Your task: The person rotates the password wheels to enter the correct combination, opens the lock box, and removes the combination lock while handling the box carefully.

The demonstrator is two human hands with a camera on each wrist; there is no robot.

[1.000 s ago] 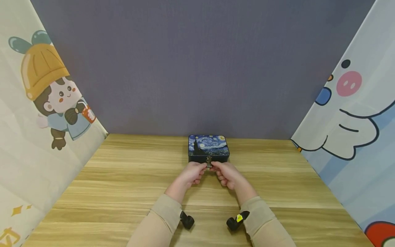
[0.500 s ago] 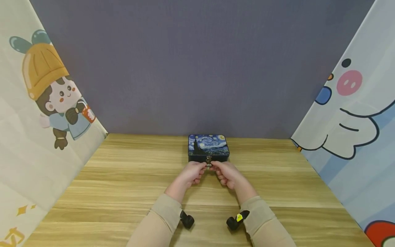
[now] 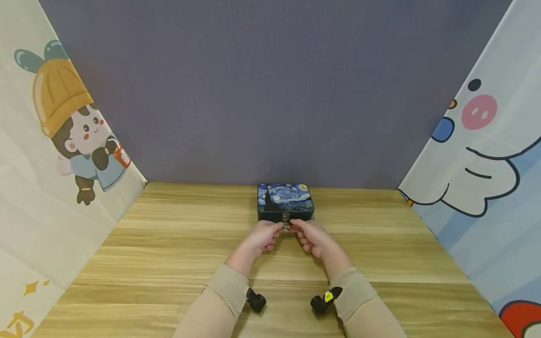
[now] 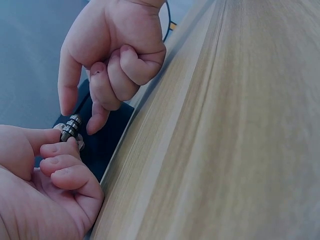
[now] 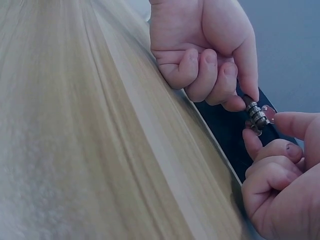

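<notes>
A small tin box with a starry night-sky painting on its lid lies closed at the back of the table. From the metal clasp on its dark front hangs a small combination padlock with ridged dials. My left hand pinches one end of this padlock between thumb and index finger. At the other end, my right hand has its thumb and index finger parted on either side, with no pinch showing. Its remaining fingers are curled in. In the left wrist view, the dials show between the hands.
The wood-grain table stretches out around the box and forearms. Behind the box rises a grey panel. Printed cartoon sheets hang at the left and right sides. Each sleeve cuff carries a small black camera.
The right thumb and index finger have drawn back slightly to the right at the padlock. My left hand stays at its end, and the box keeps its place.
</notes>
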